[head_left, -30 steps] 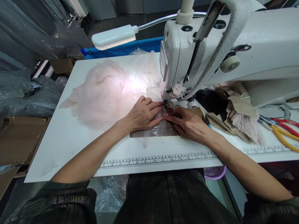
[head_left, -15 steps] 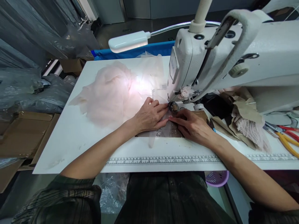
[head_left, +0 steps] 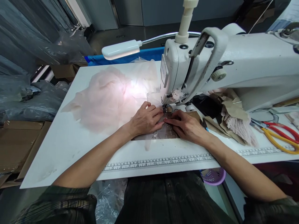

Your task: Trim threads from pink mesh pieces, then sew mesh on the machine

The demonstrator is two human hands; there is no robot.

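A heap of sheer pale pink fabric (head_left: 100, 96) lies on the white table, and its right part runs under the head of a white sewing machine (head_left: 175, 62). My left hand (head_left: 146, 119) rests just left of the presser foot (head_left: 167, 109), fingers bent and closed on the fabric's edge. To the right, my right hand (head_left: 188, 126) pinches the same edge between thumb and index finger, close to the left fingertips. A thin fabric strip (head_left: 147, 145) trails towards the table's front. The needle's exact spot is hidden.
A lamp (head_left: 121, 49) shines over the heap. Right of the machine head lie brown paper scraps (head_left: 233, 104), a lacy piece (head_left: 240, 126) and scissors with yellow and red handles (head_left: 277, 141). A printed ruler (head_left: 158, 163) runs along the front edge. Cardboard boxes (head_left: 21, 143) stand at left.
The whole view has shifted a little, so the machine appears farther left and lower. Both hands keep nearly the same hold beside the presser foot.
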